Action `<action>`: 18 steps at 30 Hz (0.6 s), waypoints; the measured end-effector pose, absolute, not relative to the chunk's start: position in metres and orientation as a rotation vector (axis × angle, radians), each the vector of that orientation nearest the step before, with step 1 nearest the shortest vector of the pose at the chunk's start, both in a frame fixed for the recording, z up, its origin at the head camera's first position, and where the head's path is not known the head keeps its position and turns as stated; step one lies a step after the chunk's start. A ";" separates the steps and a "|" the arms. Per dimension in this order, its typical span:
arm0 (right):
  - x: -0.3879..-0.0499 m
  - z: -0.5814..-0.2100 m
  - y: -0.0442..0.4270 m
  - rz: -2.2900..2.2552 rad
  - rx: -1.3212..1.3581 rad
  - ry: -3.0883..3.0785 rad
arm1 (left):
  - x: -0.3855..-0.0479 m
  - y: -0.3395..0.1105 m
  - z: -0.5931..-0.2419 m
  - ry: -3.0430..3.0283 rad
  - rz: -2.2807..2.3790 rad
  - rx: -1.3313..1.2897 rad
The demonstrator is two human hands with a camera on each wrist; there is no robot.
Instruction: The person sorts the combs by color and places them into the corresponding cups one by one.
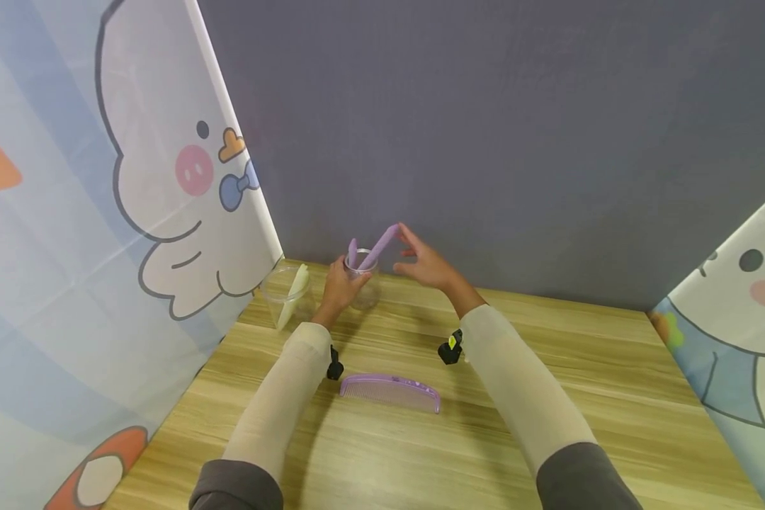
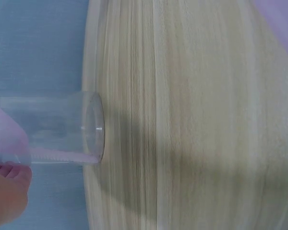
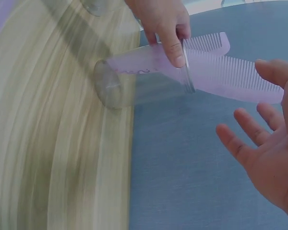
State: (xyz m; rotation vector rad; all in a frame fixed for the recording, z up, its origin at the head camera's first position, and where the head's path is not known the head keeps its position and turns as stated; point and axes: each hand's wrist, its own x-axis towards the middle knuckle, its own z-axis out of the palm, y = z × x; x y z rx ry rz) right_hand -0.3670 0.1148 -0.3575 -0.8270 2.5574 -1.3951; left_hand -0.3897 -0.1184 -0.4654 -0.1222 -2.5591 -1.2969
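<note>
My left hand grips a clear plastic cup near its rim, with the thumb on the outside. Two purple combs stand in that cup: a short-looking one at the left and a longer one leaning right, out past the rim. In the right wrist view the teeth of the leaning comb are plain. My right hand has its fingers spread, a fingertip at the upper end of this comb. Whether that fingertip touches it is hard to tell.
Left of my left hand stands a second clear cup holding a pale yellow-green object. Another purple comb lies on the wood-grain table between my forearms. A dark grey wall rises behind the cups, and printed curtains flank the table.
</note>
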 end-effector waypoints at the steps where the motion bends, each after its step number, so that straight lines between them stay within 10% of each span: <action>1: -0.367 -0.356 0.113 -1.392 -0.828 2.558 | -0.390 -0.119 -0.465 -2.555 -1.298 -0.124; 18: -0.363 -0.370 0.118 -1.057 -0.800 2.715 | -0.388 -0.115 -0.467 -2.497 -1.305 -0.126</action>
